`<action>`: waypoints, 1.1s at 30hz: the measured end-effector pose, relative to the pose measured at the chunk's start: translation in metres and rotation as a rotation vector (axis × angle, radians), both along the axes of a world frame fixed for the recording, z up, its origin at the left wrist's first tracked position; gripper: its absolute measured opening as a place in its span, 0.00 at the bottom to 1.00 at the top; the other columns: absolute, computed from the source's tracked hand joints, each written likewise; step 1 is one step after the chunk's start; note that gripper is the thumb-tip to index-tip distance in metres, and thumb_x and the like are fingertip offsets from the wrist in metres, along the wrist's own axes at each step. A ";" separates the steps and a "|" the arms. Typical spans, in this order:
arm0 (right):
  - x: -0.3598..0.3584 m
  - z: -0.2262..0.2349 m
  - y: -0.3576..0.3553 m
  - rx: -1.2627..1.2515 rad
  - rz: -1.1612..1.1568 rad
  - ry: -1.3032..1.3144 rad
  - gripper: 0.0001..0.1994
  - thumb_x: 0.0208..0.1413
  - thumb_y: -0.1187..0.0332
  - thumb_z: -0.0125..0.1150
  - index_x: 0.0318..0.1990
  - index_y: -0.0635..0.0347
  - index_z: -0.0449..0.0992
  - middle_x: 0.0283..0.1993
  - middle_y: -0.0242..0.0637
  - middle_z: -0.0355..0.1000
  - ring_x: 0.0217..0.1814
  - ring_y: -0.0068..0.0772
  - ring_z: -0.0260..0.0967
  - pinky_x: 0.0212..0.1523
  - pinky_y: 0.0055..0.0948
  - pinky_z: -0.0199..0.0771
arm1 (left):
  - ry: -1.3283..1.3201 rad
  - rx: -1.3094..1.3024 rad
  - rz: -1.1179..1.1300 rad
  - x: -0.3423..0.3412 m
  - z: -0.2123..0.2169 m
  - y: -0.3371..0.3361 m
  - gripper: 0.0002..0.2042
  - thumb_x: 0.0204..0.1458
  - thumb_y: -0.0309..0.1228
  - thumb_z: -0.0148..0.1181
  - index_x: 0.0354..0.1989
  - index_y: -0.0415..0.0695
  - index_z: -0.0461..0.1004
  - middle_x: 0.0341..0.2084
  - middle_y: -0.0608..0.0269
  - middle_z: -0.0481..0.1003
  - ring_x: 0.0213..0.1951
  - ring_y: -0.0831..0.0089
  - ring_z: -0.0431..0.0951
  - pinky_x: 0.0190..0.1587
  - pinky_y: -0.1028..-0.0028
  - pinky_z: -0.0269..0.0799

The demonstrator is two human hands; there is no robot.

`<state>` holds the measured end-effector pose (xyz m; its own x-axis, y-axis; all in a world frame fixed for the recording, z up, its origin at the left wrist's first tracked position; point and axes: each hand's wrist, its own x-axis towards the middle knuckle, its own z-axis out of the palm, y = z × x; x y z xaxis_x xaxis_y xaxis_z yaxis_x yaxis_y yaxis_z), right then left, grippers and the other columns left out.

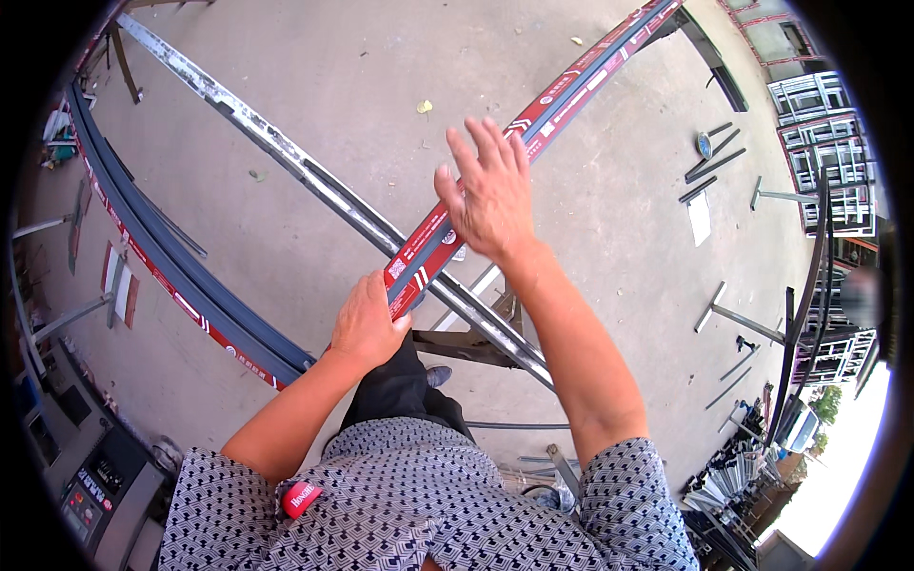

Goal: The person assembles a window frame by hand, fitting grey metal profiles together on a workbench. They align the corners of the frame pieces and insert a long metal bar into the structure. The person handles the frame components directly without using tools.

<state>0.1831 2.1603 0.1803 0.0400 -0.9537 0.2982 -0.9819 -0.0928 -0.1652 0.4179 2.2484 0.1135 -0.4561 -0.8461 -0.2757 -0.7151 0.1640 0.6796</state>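
A long grey frame profile (595, 74) with red protective film runs from my body up to the far right. Its near end is in my left hand (367, 324), with the fingers curled round it and the fingertips partly hidden. My right hand (490, 200) lies over the profile farther along, its fingers stretched and spread; whether the palm presses on it I cannot tell. Below the profile, a worn pale metal beam (257, 128) crosses diagonally. More grey profiles with red film (176, 252) curve along my left side.
A grey machine with a control panel (90, 495) stands at the lower left. Short bar offcuts (714, 164) and a white sheet (699, 219) lie on the concrete floor at right. Stacked frames (824, 152) and a metal stand (743, 319) are beyond. A scrap heap (728, 481) is lower right.
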 end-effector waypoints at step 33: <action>0.130 -0.115 0.834 0.422 -1.744 -0.890 0.18 0.63 0.57 0.58 0.45 0.63 0.84 0.40 0.57 0.82 0.46 0.59 0.81 0.52 0.48 0.79 | -0.494 -0.334 -0.062 0.032 -0.085 -0.146 0.36 0.70 0.58 0.48 0.59 0.27 0.67 0.54 0.26 0.76 0.57 0.32 0.77 0.61 0.47 0.71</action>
